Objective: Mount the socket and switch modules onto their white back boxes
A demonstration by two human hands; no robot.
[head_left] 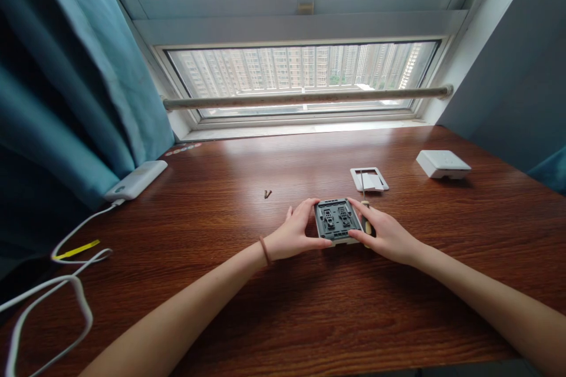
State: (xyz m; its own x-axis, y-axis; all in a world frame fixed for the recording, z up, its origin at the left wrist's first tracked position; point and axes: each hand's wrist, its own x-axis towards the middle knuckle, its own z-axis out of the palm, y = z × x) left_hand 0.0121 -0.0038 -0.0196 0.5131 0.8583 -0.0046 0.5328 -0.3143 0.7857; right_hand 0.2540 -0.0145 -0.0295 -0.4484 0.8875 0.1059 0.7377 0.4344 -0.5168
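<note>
Between my two hands lies a square wall switch (339,220), its dark grey inner face turned up and a white base showing below. My left hand (299,231) grips its left edge, thumb at the near corner and fingers at the far one. On the right edge my right hand (385,232) holds it the same way. Beside that edge, partly hidden by my right hand, is a screwdriver (367,225) with a dark and yellow handle and its shaft pointing away. The shaft's end lies over a white frame (356,179) with white cover pieces (371,181) in it.
Two small screws (267,194) lie left of the switch. A white boxy switch (443,164) sits at the far right of the brown table (221,318). On the left are a white power strip (137,180), its cable (82,300) and a blue curtain (110,70).
</note>
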